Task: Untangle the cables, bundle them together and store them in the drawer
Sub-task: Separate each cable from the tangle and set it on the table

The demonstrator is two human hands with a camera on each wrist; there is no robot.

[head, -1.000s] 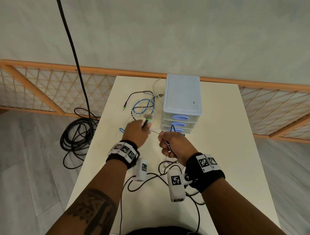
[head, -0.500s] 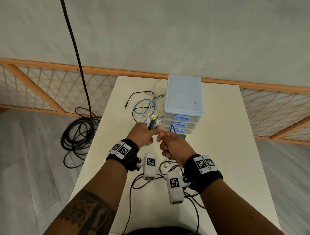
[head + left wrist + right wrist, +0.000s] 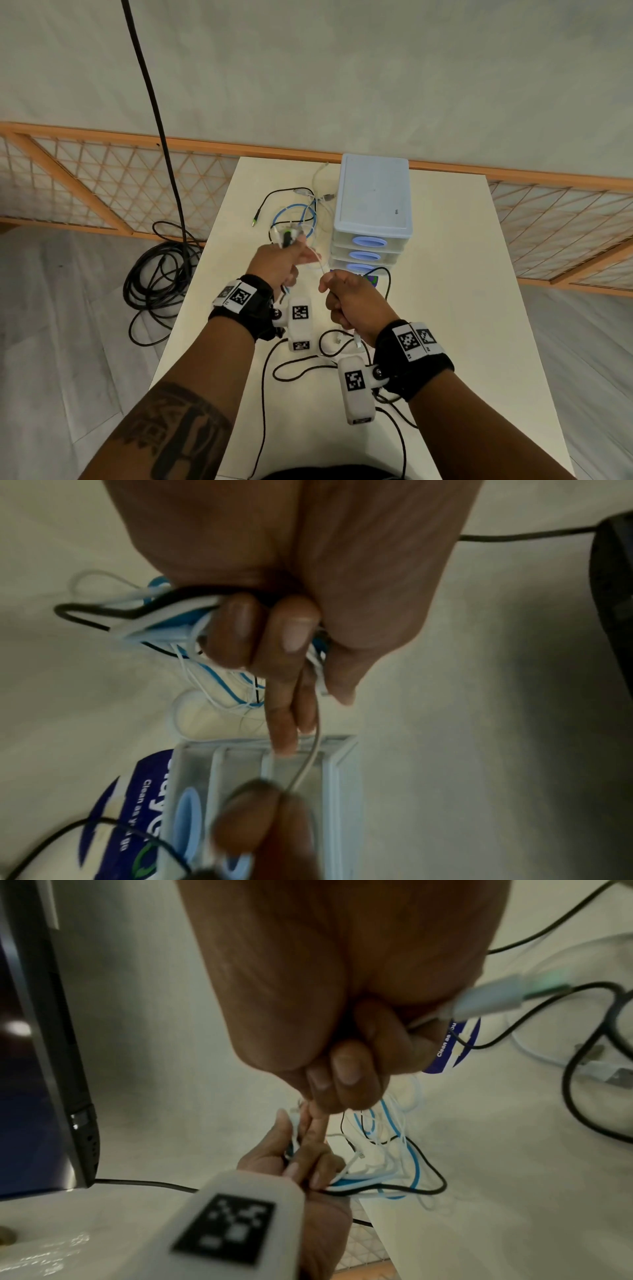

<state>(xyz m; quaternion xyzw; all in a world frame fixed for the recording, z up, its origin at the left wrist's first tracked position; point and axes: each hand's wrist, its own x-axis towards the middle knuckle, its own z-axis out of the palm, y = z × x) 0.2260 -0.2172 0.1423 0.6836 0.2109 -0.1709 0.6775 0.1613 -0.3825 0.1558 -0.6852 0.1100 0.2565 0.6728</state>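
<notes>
My left hand (image 3: pixel 279 262) hovers over the table left of the drawer unit (image 3: pixel 371 205) and grips a folded bundle of cables (image 3: pixel 164 620), white, blue and black, with plug ends (image 3: pixel 288 236) sticking out past its knuckles. My right hand (image 3: pixel 346 298) is a fist in front of the drawers, pinching a thin white cable (image 3: pixel 318 262) that runs taut across to the left hand. In the left wrist view that cable (image 3: pixel 310 758) passes by my extended fingers. More blue cable (image 3: pixel 294 216) and a black cable (image 3: pixel 274 198) lie on the table behind.
All three drawers of the unit look closed. A blue-and-white label (image 3: pixel 371 279) lies at its base. Black wires (image 3: pixel 298 368) loop on the table (image 3: pixel 462 308) under my wrists. A thick black cord (image 3: pixel 157 270) coils on the floor left.
The hands met half a second ago and have drawn apart again. The left hand moved left and away with the bundle, and the white cable now stretches between the hands.
</notes>
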